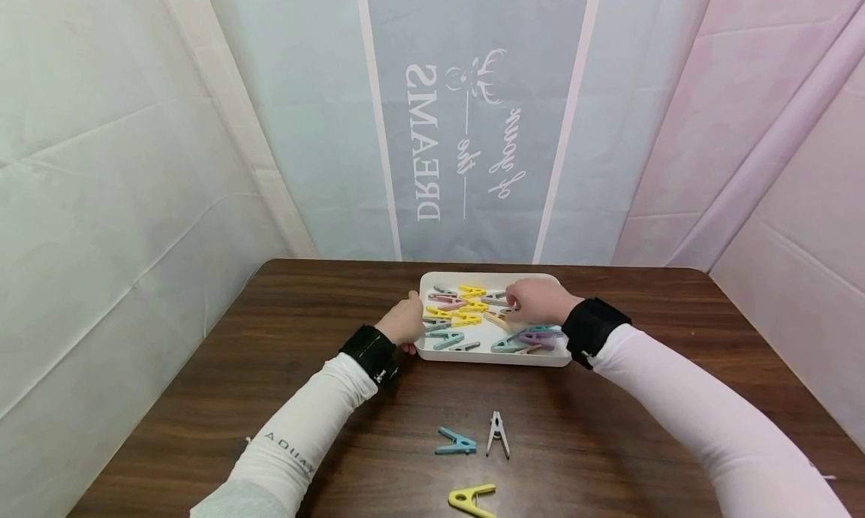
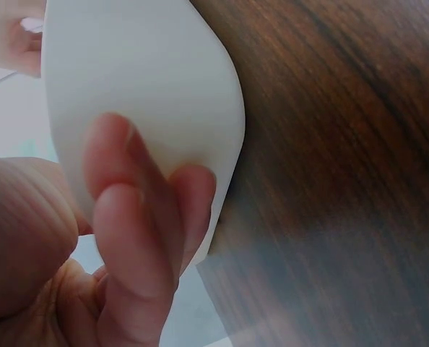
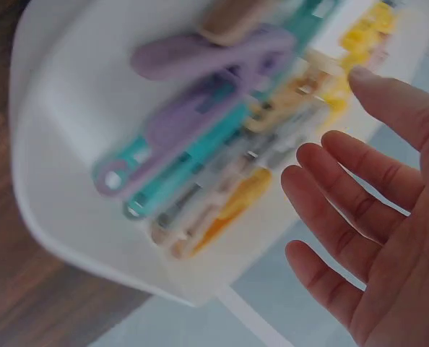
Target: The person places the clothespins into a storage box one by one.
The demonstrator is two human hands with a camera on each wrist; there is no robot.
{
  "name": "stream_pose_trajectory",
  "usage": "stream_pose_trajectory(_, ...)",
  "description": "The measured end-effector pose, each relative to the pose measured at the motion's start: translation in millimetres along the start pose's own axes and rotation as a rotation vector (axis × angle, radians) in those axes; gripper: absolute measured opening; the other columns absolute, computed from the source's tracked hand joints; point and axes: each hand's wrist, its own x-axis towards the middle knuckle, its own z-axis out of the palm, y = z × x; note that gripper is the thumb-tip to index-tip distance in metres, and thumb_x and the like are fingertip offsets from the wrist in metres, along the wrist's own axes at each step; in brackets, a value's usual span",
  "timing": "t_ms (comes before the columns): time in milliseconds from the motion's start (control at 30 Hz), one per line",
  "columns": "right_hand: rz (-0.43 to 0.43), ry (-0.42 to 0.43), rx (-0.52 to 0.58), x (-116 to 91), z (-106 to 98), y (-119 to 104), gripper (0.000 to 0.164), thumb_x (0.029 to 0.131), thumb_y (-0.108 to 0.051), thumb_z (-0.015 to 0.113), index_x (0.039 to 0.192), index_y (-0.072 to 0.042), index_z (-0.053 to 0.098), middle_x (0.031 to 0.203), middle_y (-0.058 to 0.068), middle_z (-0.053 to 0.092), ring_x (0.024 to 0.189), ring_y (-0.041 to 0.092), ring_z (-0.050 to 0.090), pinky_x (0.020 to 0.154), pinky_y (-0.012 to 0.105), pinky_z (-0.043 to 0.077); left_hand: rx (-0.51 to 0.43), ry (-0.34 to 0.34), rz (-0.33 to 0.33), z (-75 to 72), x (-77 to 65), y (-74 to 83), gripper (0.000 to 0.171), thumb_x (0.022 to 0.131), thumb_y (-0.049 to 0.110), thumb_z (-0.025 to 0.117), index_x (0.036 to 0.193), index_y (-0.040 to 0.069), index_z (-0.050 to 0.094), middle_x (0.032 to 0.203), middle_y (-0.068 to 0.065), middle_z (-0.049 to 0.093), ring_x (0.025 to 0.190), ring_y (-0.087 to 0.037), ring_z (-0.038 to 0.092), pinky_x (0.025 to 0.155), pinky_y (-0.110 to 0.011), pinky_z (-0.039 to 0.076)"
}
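Note:
A white tray (image 1: 486,359) at the back of the table holds several clothespins in yellow, teal, purple, grey and pink. At its left end my left hand (image 1: 404,321) grips the wall; in the left wrist view its fingertips (image 2: 112,144) lie against the outer side. My right hand (image 1: 541,300) reaches over the tray's right half. Seen from the right wrist, the fingers are parted and relaxed, holding nothing, beside a blurred row of clothespins. A purple clothespin (image 3: 207,108) lies across teal ones there.
Nearer on the brown wooden table (image 1: 270,338) lie a blue clothespin (image 1: 456,443), a grey clothespin (image 1: 497,434) and a yellow clothespin (image 1: 470,498). Behind the table hangs a pale curtain (image 1: 466,127) with mirrored lettering, and cloth walls flank both sides.

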Motion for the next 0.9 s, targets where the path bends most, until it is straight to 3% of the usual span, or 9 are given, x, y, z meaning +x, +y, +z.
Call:
stream_pose_trajectory(200,0.020,0.039,-0.005,-7,-15,1,0.006,0.088,-0.012,0.071,0.087,-0.009,0.065,0.074,-0.002,0.056,0.068,0.016,0.050,0.064,0.033,0.044,0.008,0.001,-0.007,-2.6,-2.0,1.5,0.072,0.097,0.002,0.053,0.150,-0.009,0.006,0.096,-0.024,0.061,0.043,-0.018,0.059,0.041,-0.028,0.048)
stream_pose_trajectory(433,-0.015,0.009,0.001,-15,-2,0,0.016,0.086,-0.014,0.073,0.076,-0.012,0.060,0.068,-0.003,0.050,0.065,0.015,0.046,0.060,0.030,0.037,-0.020,-0.008,-0.011,0.4,0.1,0.4,0.074,0.097,0.003,0.055,0.151,-0.008,0.006,0.097,-0.025,0.060,0.044,-0.019,0.059,0.041,-0.028,0.048)
stream_pose_trajectory(533,-0.078,0.061,-0.013,-22,-3,-13,0.016,0.086,-0.018,0.074,0.077,-0.014,0.061,0.070,-0.005,0.052,0.065,0.012,0.047,0.061,0.029,0.040,-0.012,-0.013,-0.011,-0.5,1.1,-0.2,0.075,0.097,0.004,0.055,0.151,-0.007,0.005,0.093,-0.024,0.061,0.043,-0.019,0.059,0.041,-0.029,0.048)
stream_pose_trajectory(733,-0.240,0.193,-0.038,-49,-7,-53,0.014,0.084,-0.023,0.077,0.085,-0.015,0.066,0.078,-0.005,0.059,0.064,0.007,0.050,0.056,0.026,0.042,0.000,0.001,-0.002,-3.4,-0.2,1.7,0.074,0.097,0.004,0.055,0.151,-0.008,0.006,0.100,-0.026,0.061,0.043,-0.018,0.059,0.042,-0.028,0.049)
stream_pose_trajectory(900,-0.365,0.230,-0.074,-74,8,-84,0.019,0.084,-0.026,0.077,0.082,-0.015,0.061,0.074,-0.008,0.053,0.062,0.006,0.048,0.053,0.025,0.040,-0.009,0.000,-0.001,-2.2,-1.0,-0.4,0.074,0.097,0.003,0.055,0.151,-0.008,0.006,0.109,-0.028,0.059,0.044,-0.019,0.059,0.042,-0.028,0.049)
